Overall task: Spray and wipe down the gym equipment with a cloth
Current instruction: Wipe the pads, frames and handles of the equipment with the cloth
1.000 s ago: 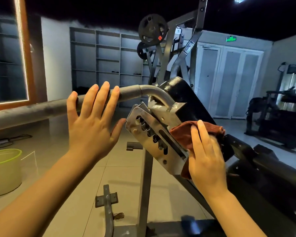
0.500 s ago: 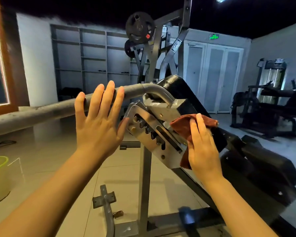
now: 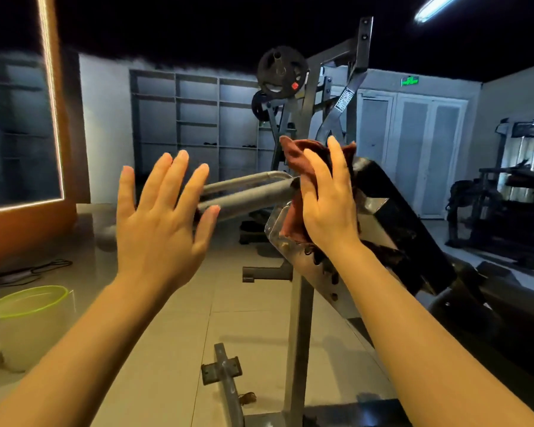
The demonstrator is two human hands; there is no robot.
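Note:
My right hand (image 3: 329, 204) presses a rust-brown cloth (image 3: 293, 155) against the top of the machine's metal adjuster plate (image 3: 282, 238), where the grey handle bar (image 3: 247, 197) meets the black back pad (image 3: 392, 211). Part of the cloth sticks out above my fingers; the rest is hidden under my palm. My left hand (image 3: 159, 223) is raised flat with fingers spread, in front of the handle bar and holding nothing. No spray bottle is in view.
A pale bucket with a green rim (image 3: 25, 322) stands on the floor at lower left. The machine's upright post (image 3: 296, 340) and foot bar (image 3: 225, 377) are below my hands. Weight plates (image 3: 281, 70) hang above, another machine (image 3: 506, 195) stands at right.
My right hand has slid the cloth up from the side of the adjuster plate to its top by the bar joint. My left hand stays raised and spread. The view has shifted.

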